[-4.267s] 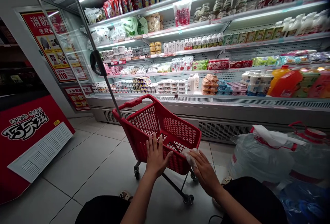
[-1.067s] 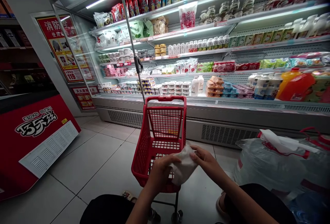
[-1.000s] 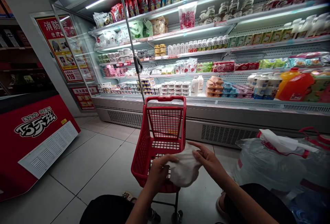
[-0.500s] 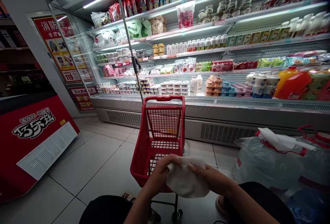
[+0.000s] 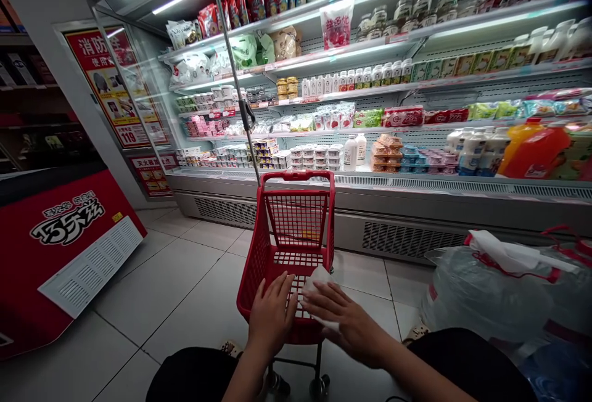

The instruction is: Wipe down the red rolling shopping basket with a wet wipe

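Seated or crouched before a brightly lit refrigerated display case [image 5: 346, 232], a person works with both hands at the near end of a red shopping cart [image 5: 259, 254] in the lower middle of the frame. The right hand [image 5: 335, 315], palm down and fingers nearly straight, holds a white cloth [image 5: 319, 277], which shows above the fingertips and again beneath the hand, at the cart's near right corner. The left hand [image 5: 271, 312] grasps nothing: its fingers are spread over the near left part of the rim, and whether they press on the plastic cannot be told.

The work looks to be a wipe-down of the cart, probably under way at the near edge. How much is done is hard to judge, since no wet streak or mark separates cleaned plastic from uncleaned. The handle [image 5: 298, 176], at the far end, and the long side walls lie beyond the cloth's reach at this moment; if they are to be wiped too, a good share may remain. The cloth is in use rather than set aside, which suggests the job is unfinished. Wrapped water jugs [image 5: 485, 294] stand at lower right.
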### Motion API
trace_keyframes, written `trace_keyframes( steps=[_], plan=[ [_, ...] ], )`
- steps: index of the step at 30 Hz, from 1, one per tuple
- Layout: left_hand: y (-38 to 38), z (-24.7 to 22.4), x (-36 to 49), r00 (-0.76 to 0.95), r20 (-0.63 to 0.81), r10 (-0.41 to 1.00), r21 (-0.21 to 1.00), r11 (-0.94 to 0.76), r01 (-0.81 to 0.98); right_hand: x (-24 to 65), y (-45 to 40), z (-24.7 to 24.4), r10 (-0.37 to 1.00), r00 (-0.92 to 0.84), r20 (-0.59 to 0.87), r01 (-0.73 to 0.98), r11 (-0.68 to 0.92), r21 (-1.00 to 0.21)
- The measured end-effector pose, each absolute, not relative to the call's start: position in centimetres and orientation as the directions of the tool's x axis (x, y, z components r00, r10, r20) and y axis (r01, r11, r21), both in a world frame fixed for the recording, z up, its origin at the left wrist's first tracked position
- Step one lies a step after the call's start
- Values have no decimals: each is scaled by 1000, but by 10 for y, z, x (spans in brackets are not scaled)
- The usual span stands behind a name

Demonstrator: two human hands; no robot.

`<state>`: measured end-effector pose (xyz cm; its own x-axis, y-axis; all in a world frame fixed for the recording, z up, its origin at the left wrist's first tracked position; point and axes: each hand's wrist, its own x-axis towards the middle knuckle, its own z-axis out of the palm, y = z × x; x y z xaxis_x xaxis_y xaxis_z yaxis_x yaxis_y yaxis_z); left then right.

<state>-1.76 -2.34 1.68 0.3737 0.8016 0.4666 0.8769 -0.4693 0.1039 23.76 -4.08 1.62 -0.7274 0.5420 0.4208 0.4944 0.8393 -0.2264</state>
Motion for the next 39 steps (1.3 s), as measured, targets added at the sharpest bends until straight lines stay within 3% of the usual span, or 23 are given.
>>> trace_keyframes(
  steps=[4,9,13,19,24,32,39],
  plan=[
    [-28,19,-18,460,416,784,117,-548,828,257,-13,24,507,-762,404,453,862,-227],
    [-33,24,-15,499,399,769,145,-591,794,274,42,36,683,-618,389,597,730,-334],
    [-29,24,-16,516,410,752,72,-591,804,258,38,27,766,-498,408,645,641,-417],
    [-21,22,-23,518,487,703,-166,-508,845,236,-28,14,583,-702,409,482,812,-329],
    [-23,23,-19,523,492,696,-214,-486,848,250,-9,27,447,-798,404,382,894,-234],
    [-26,28,-6,542,462,702,-164,-533,830,269,60,39,647,-602,468,588,756,-288],
    [-12,36,-35,588,449,673,-164,-585,794,229,18,22,642,-508,574,586,746,-316]
  ],
)
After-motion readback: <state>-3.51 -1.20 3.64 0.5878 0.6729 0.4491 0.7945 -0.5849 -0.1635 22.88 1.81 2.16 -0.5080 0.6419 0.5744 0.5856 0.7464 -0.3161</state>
